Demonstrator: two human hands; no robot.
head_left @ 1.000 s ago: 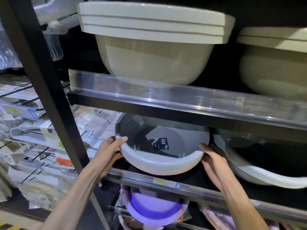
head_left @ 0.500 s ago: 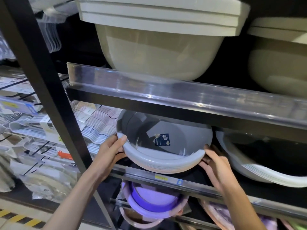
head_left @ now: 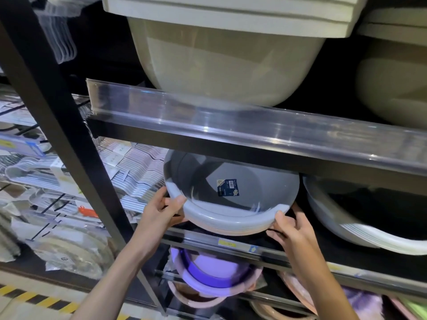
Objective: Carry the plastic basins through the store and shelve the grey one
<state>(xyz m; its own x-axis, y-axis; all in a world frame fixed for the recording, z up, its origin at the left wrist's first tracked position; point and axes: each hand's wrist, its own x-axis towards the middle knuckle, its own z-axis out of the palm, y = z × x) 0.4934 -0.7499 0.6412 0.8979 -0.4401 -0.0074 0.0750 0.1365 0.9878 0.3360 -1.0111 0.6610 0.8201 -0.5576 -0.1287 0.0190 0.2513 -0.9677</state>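
Note:
The grey basin [head_left: 251, 184], round with a dark label inside, sits tilted on top of a nested stack of basins on the middle shelf [head_left: 233, 244]. My left hand [head_left: 163, 210] grips its left rim, thumb over the edge. At the right front rim, my right hand [head_left: 290, 229] has its fingers under the stack and its thumb on the edge. The basin's back half is tucked under the upper shelf.
A clear plastic rail [head_left: 254, 125] fronts the upper shelf, which carries large beige tubs [head_left: 221, 72]. Another white basin stack [head_left: 360, 225] lies to the right. Purple and pink basins [head_left: 208, 276] fill the shelf below. A black upright post [head_left: 69, 139] stands left, with hangers beyond.
My head has come closer to the shelf. The grey basin has shifted slightly on the stack, and my right hand has moved up to the rim's front right.

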